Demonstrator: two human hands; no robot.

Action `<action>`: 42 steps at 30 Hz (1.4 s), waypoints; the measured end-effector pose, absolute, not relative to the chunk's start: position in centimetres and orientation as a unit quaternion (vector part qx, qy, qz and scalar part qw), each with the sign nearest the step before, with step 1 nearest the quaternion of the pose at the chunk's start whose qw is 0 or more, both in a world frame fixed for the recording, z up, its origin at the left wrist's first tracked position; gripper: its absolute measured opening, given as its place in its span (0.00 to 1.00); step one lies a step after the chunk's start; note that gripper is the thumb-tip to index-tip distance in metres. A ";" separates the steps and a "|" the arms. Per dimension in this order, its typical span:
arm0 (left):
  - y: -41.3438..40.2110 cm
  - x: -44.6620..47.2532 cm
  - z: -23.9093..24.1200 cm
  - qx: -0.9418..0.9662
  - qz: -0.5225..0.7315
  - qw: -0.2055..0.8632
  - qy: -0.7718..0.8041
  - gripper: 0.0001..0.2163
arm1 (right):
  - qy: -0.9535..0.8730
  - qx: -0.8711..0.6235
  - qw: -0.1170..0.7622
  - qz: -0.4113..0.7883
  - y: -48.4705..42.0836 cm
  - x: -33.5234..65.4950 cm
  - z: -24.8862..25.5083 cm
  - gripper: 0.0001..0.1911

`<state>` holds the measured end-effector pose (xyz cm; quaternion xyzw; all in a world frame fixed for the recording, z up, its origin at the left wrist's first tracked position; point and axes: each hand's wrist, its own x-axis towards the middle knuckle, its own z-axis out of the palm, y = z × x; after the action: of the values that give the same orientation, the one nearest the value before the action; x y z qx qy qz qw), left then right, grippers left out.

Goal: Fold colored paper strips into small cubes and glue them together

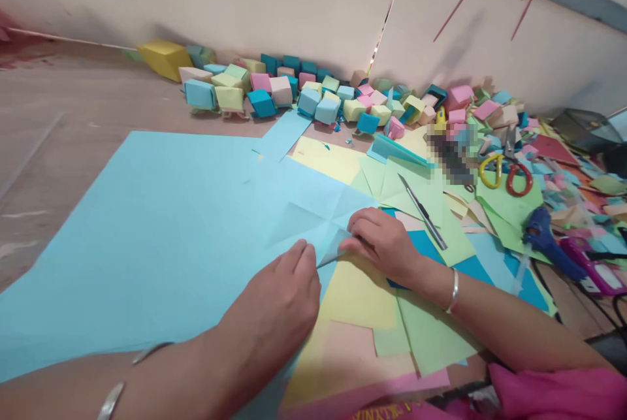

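A light blue paper sheet (313, 214) with crossing creases lies over a larger sheet of the same colour (161, 230), and its near edge lifts a little. My right hand (385, 243) pinches it at the right edge, thumb and fingers closed. My left hand (279, 292) is closed at its near edge, fingertips pressed together; most of its grip is hidden behind the knuckles. Beyond my right hand, a craft knife (424, 214) rests on green paper (455, 245).
Many small coloured paper boxes (281, 90) line the wall. At the right lie scissors (507, 168), a blue glue gun (553, 243) with a cord, and paper scraps. Yellow paper (360, 296) lies under my wrists. Part of the back right is pixelated.
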<state>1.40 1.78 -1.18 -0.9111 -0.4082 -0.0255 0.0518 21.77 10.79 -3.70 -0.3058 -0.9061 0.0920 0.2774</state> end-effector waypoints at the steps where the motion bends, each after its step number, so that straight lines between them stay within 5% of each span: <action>1: 1.5 1.5 -1.5 -0.915 -0.030 0.077 -0.396 0.09 | -0.908 -0.315 0.264 0.085 10.9 21.7 -3.8 0.25; 9: 0.3 1.4 -3.0 -0.910 -0.064 0.162 -0.376 0.15 | -0.912 -0.351 0.212 0.017 11.2 21.4 -4.2 0.30; 42: 1.2 2.0 -1.0 -0.907 0.017 0.088 -0.412 0.19 | -0.907 -0.379 0.177 0.038 11.2 21.0 -4.4 0.23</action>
<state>1.97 1.24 -0.99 -0.9067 -0.4121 0.0173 0.0885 20.97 11.24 -4.45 -0.3793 -0.9074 0.0384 0.1771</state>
